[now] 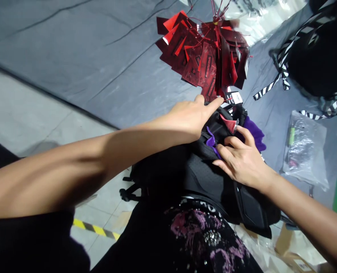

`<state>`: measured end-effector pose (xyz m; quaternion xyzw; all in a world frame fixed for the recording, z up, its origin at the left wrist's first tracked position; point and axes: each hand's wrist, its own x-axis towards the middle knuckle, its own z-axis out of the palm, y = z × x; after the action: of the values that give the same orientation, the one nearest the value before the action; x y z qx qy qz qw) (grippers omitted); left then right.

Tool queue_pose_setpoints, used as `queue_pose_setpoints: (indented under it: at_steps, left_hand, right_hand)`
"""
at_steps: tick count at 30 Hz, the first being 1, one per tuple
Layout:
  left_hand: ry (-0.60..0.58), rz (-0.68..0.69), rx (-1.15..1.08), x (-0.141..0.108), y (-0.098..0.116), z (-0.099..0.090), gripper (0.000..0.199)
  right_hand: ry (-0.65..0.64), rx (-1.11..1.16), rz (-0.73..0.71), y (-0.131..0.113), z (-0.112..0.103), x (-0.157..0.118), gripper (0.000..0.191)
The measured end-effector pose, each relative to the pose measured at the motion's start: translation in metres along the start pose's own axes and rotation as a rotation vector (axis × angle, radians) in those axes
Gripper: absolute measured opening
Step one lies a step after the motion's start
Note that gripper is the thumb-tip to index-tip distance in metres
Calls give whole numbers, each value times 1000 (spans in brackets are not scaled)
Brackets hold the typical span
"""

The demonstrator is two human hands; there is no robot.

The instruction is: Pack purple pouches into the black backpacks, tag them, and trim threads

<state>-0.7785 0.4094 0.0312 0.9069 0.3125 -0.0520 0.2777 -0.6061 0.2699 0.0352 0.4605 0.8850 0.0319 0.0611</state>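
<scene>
While left hand (190, 118) touches black bag (195, 170), grip hidden | right hand (239, 159) half-open, touching purple cloth (210, 139)

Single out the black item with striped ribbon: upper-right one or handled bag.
The upper-right black item: its striped ribbon is tied in a bow. The black bag under the left hand and right hand shows none.

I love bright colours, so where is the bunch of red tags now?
In the head view, the bunch of red tags lies at the top, right of centre, on the grey table, just beyond the left hand.
</scene>
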Motion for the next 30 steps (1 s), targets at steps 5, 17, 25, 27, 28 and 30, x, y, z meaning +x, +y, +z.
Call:
queue_pose_setpoints:
  at_steps: [5,17,25,27,28,30]
  left_hand:
    - [4,15,5,2,1,0,88]
    - [37,14,40,2,-2,6,84]
    - [-30,-25,81,-2,6,-3,73]
    - [-29,-19,112,-1,10,-3,67]
    - [-22,-20,134,0,13,-2,65]
    - [-14,-44,190,0,16,0,63]
  right_hand:
    - [17,17,33,-3,-1,-12,27]
    - [60,58,-28,-4,10,25,41]
    - [232,71,262,10,-18,-25,28]
    - [382,8,574,34,-35,-56,33]
    - [466,-30,738,48,-44,-73,36]
    - [606,-81,964,80,-58,-109,43]
